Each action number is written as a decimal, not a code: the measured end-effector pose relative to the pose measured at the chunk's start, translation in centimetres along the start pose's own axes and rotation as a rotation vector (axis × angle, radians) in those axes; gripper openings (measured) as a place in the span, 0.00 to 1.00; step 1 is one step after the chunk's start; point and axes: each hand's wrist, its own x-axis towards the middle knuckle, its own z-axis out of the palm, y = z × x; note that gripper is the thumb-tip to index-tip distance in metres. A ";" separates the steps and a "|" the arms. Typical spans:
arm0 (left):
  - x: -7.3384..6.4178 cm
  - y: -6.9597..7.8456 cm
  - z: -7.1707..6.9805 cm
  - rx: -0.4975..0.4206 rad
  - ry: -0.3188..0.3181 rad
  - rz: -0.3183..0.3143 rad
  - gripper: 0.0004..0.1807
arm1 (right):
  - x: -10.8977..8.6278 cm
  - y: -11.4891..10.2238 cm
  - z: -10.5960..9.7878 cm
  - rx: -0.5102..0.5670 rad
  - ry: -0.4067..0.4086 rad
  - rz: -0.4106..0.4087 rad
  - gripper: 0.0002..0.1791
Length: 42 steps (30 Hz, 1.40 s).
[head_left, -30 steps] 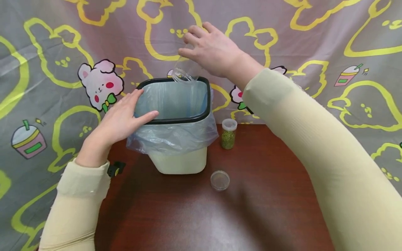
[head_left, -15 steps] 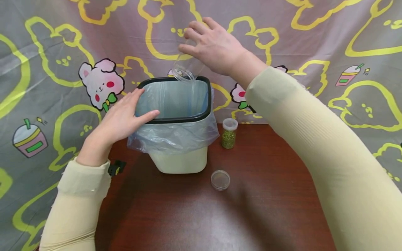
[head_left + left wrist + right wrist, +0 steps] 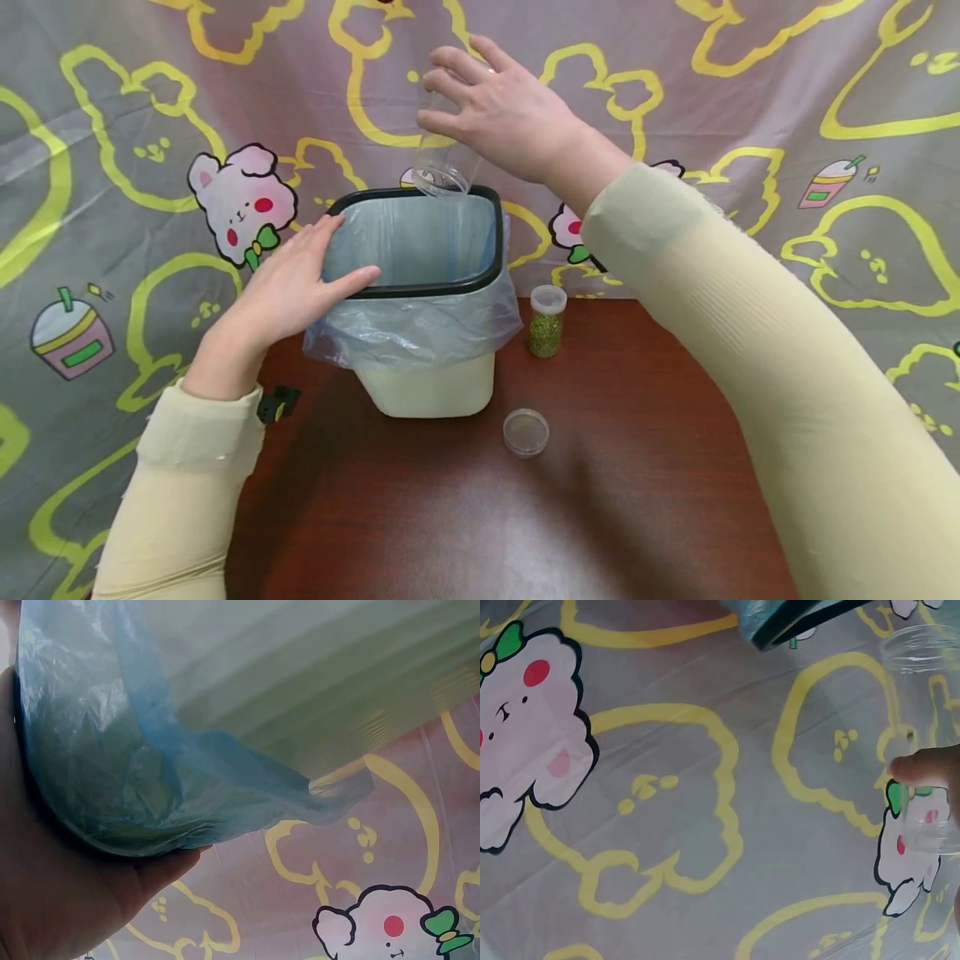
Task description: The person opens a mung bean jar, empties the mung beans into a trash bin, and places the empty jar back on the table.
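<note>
My right hand grips a clear plastic jar, tipped with its threaded mouth down above the back rim of the trash bin. See-through walls show in the right wrist view, where the thumb lies across the jar. My left hand rests on the bin's left side, fingers and thumb spread fairly straight over the black rim. Blue plastic liner folds down outside that rim. In the left wrist view the hand lies along the lined edge.
Right of the bin stands a capped jar of small green beans or grains. A round clear lid lies nearer on the brown table. Close behind hangs a patterned curtain.
The right hand has shifted slightly left, and the jar has turned so that its mouth points more steeply down. The left hand, bin, lid and capped jar stay put.
</note>
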 end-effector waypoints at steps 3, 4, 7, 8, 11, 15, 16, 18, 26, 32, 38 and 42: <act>0.0 -0.1 0.1 0.001 -0.002 -0.002 0.53 | 0.1 0.0 0.0 -0.002 0.004 0.012 0.36; 0.0 -0.1 0.1 0.001 -0.002 -0.003 0.53 | 0.1 0.0 0.0 -0.006 -0.005 0.017 0.36; 0.0 -0.1 0.1 0.001 -0.002 -0.004 0.53 | 0.1 0.2 0.0 -0.001 -0.011 0.027 0.37; 0.0 -0.1 0.0 0.002 0.000 -0.005 0.53 | 0.1 0.2 0.0 0.001 -0.014 0.029 0.38; 0.0 -0.1 0.1 0.001 0.003 -0.003 0.53 | 0.0 0.3 0.0 0.005 -0.011 0.029 0.37; 0.0 -0.2 0.1 0.000 0.005 -0.002 0.53 | -0.1 0.3 0.0 0.008 0.002 0.028 0.37; 0.0 -0.2 0.1 0.000 0.005 -0.003 0.53 | -0.1 0.3 0.0 0.010 0.004 0.028 0.36; 0.0 -0.2 0.1 0.001 0.005 -0.002 0.53 | -0.1 0.3 0.1 0.019 0.009 0.028 0.36; 0.1 -0.1 0.0 0.002 0.004 0.002 0.53 | -0.3 0.4 0.3 0.051 0.000 0.037 0.36; 0.1 0.0 0.0 0.003 0.003 0.009 0.53 | -0.8 0.6 0.5 0.105 0.009 0.069 0.34; 0.0 -0.2 0.0 0.004 0.001 0.006 0.53 | -1.0 0.9 0.9 0.116 0.043 0.062 0.32; 0.0 -0.2 0.0 0.001 0.000 0.007 0.53 | -1.3 1.1 1.0 0.147 0.063 0.076 0.32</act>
